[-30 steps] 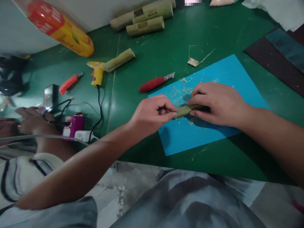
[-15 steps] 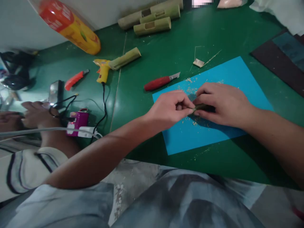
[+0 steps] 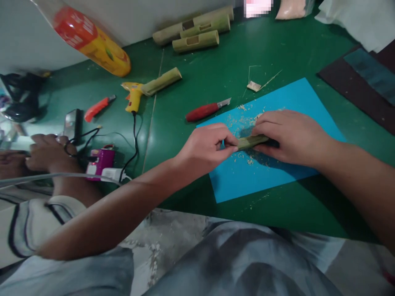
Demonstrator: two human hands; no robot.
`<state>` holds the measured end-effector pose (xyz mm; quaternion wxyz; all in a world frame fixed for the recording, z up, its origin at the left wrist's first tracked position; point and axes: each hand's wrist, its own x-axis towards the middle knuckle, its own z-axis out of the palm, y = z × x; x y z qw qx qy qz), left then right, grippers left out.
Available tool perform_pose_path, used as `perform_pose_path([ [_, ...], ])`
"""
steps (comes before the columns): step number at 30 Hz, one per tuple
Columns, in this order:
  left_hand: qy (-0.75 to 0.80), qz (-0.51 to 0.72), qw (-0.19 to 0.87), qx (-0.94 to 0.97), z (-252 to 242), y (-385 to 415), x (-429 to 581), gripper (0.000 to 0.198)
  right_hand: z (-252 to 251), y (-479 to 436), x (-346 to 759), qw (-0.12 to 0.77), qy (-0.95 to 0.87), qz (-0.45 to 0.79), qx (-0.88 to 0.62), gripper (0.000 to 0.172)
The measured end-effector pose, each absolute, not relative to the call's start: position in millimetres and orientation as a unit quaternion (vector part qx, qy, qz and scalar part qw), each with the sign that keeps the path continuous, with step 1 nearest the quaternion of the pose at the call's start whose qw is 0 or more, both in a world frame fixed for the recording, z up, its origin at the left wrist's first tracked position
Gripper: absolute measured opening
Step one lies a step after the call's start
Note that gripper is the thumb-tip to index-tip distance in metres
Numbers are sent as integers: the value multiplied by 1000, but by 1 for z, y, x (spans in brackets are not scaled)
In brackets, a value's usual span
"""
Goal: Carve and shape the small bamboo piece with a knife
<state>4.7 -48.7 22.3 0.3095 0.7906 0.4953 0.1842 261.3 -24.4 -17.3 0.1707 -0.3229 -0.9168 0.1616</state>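
Note:
Between my hands lies a short greenish piece of bamboo, held low over a blue sheet strewn with pale shavings. My left hand pinches its left end between thumb and fingertips. Around the right end, my right hand is closed, hiding that part of it. A red-handled craft knife rests on the green table beyond my left hand, its blade pointing right. Past the sheet's far edge sits a small pale block with thin slivers beside it.
At the left are a yellow glue gun against a bamboo piece, an orange cutter, a purple power adapter with cables, and a co-worker's hand. Notched bamboo tubes and an orange drink bottle stand farther back.
My left hand has slid left, away from my right hand, and more of the bamboo piece shows between them. The view has shifted slightly.

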Motion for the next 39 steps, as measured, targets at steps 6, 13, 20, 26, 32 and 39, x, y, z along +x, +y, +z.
perform_pose_path([
  [6,567,208,413,682,24,-64,-8,29,-13,-30,262,168,-924,175,-295,18],
  [13,551,178,430,693,23,-61,-1,13,-17,-32,259,171,-922,201,-282,20],
  [20,553,170,339,742,25,-59,-3,8,-15,-28,258,168,-919,215,-283,20],
  [26,554,174,344,738,26,-60,-7,18,-14,-28,255,167,-918,212,-290,19],
  [32,536,175,388,729,23,-52,-5,18,-13,-28,254,166,-918,212,-291,19],
  [39,498,160,402,752,23,-39,12,21,-12,-28,254,172,-905,240,-306,18],
])
